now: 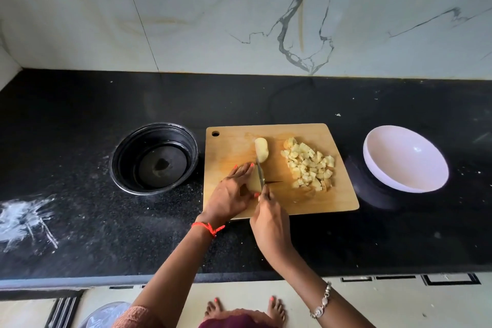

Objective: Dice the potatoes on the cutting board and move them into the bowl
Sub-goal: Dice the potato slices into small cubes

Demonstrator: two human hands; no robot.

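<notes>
Two potato pieces on the wooden cutting board (229, 152), both with the long axis running near to far. Nearer piece (253, 183) on the near-left part of the board, pale cut face turned right, clamped by the left hand (229, 194): fingers pressed together and arched over its top, orange-nailed tips pointing far, thumb tucked against its near end. Farther piece (261, 149) lying free just beyond, rounded end toward the wall, near end at the knife blade, touching or just short of it, impossible to tell which. Knife (260, 172) set edge-down along the right face of the held piece, blade in line with the potato's length, tip pointing far. Right hand (270, 218) wrapped round the handle, fingers curled tight, handle itself hidden inside the fist.

Heap of diced potato (308, 166) on the right half of the board, apart from the blade, lying between knife and bowl. Round hanging hole in the board's far-left corner.

White bowl (404, 162) on the black counter (80, 104) to the right of the board, near it but not touching. Black round pot (154, 158) to the left, close beside the board's left edge, dark inside. White powdery smear (24, 218) on the counter at the far left. Veined marble wall (213, 21) behind.

Red thread (210, 228) round the left wrist, silver bracelet (323, 301) on the right forearm. Bare feet (275, 307) with orange nails on the pale floor below the counter's near edge.
</notes>
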